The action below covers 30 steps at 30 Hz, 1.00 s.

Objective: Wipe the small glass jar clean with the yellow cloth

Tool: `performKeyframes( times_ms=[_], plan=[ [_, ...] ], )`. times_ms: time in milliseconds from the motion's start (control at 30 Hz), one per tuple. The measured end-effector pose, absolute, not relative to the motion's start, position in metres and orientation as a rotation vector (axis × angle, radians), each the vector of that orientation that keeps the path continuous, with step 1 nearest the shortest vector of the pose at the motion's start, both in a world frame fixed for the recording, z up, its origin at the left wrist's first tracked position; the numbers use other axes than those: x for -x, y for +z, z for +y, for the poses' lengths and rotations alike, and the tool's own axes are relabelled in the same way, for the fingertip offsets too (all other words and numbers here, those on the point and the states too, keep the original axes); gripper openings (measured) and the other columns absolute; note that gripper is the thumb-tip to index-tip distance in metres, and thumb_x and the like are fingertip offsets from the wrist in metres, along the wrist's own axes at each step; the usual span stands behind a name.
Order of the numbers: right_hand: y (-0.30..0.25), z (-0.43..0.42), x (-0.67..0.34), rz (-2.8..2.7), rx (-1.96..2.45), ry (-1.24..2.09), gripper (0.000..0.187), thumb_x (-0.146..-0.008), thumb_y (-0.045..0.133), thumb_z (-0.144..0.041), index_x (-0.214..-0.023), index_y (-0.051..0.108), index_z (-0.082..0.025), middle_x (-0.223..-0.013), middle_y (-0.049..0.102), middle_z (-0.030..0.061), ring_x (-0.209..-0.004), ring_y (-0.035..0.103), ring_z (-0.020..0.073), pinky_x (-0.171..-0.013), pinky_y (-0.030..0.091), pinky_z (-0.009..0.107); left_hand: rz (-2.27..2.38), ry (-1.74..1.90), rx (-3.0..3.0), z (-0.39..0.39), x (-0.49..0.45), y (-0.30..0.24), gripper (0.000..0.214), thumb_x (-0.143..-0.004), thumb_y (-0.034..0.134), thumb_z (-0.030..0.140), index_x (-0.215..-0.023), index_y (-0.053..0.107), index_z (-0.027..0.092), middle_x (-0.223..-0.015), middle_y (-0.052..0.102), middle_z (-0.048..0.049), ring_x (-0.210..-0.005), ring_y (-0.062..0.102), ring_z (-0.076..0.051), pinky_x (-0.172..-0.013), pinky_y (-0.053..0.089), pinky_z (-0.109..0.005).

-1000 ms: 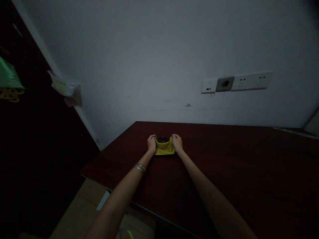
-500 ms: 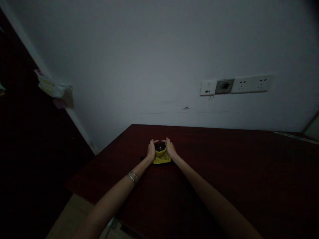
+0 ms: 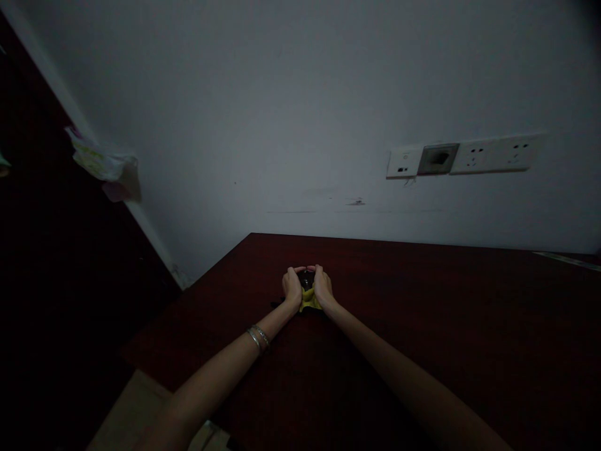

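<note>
A dark, shiny, rounded object [image 3: 307,279] sits on the red-brown table, partly wrapped at its near side by a yellow cloth [image 3: 310,300] that looks like a small pouch. My left hand [image 3: 293,287] cups it from the left, fingers curved round its far side. From the right, my right hand [image 3: 323,287] presses against it in the same way, and the fingertips of both hands nearly meet behind it. The palms also squeeze the yellow cloth. What the dark object is I cannot make out in the dim light. Two metal bangles [image 3: 258,338] circle my left wrist.
The wooden table [image 3: 422,300] meets a pale wall [image 3: 211,113] at the back. Sockets and switches [image 3: 491,154] are set in the wall at the right. A plastic bag [image 3: 101,164] hangs at the left by a dark door. A light strip [image 3: 568,260] lies at the table's back right.
My hands have drawn closer together round the dark object, the left one moving right and over the cloth. Less yellow cloth shows, and it looks more crumpled. The view has shifted slightly.
</note>
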State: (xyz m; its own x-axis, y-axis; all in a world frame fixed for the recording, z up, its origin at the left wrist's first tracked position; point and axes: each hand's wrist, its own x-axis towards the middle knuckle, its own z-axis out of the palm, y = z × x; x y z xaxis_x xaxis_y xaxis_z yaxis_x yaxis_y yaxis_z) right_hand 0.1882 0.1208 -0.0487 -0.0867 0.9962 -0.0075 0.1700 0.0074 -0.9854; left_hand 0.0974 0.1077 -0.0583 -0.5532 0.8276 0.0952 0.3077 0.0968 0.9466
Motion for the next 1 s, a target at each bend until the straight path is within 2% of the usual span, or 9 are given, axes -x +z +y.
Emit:
performKeyframes(
  times_ms=[233, 467, 767, 1000],
  plan=[
    [-0.048, 0.115, -0.208, -1.337, 1.276, 1.185, 0.055, -0.089, 0.016, -0.033, -0.108, 0.066, -0.017, -0.111, 0.069, 0.0078, -0.102, 0.063, 0.0186, -0.087, 0.045, 0.024, 1.859, 1.455, -1.137, 0.104, -0.118, -0.050, 0.062, -0.087, 0.013, 0.032, -0.097, 0.071, 0.011, -0.101, 0.072, -0.0122, -0.095, 0.066, -0.022, -0.082, 0.050, -0.030],
    [-0.038, 0.104, -0.290, -1.241, 1.277, 1.092, 0.056, -0.088, 0.017, -0.036, -0.108, 0.066, -0.017, -0.113, 0.069, 0.0070, -0.105, 0.062, 0.0172, -0.088, 0.044, 0.022, 1.681, 1.422, -1.262, 0.100, -0.197, -0.039, 0.062, -0.088, 0.012, 0.031, -0.099, 0.070, 0.012, -0.104, 0.071, -0.0113, -0.098, 0.065, -0.021, -0.085, 0.049, -0.029],
    [-0.039, 0.082, -0.418, -1.106, 1.380, 0.976, 0.058, -0.087, 0.020, -0.042, -0.106, 0.069, -0.017, -0.108, 0.071, 0.0074, -0.099, 0.064, 0.0193, -0.084, 0.046, 0.024, 1.464, 1.333, -1.289, 0.094, -0.324, -0.047, 0.060, -0.086, 0.015, 0.031, -0.100, 0.070, 0.010, -0.104, 0.071, -0.0122, -0.098, 0.066, -0.022, -0.083, 0.051, -0.030],
    [-0.042, 0.073, -0.452, -1.063, 1.416, 0.961, 0.057, -0.087, 0.021, -0.041, -0.101, 0.071, -0.015, -0.105, 0.072, 0.0090, -0.102, 0.064, 0.0204, -0.089, 0.045, 0.026, 1.432, 1.303, -1.301, 0.088, -0.356, -0.051, 0.059, -0.085, 0.017, 0.032, -0.100, 0.070, 0.010, -0.105, 0.071, -0.0123, -0.098, 0.065, -0.022, -0.084, 0.050, -0.030]
  ],
)
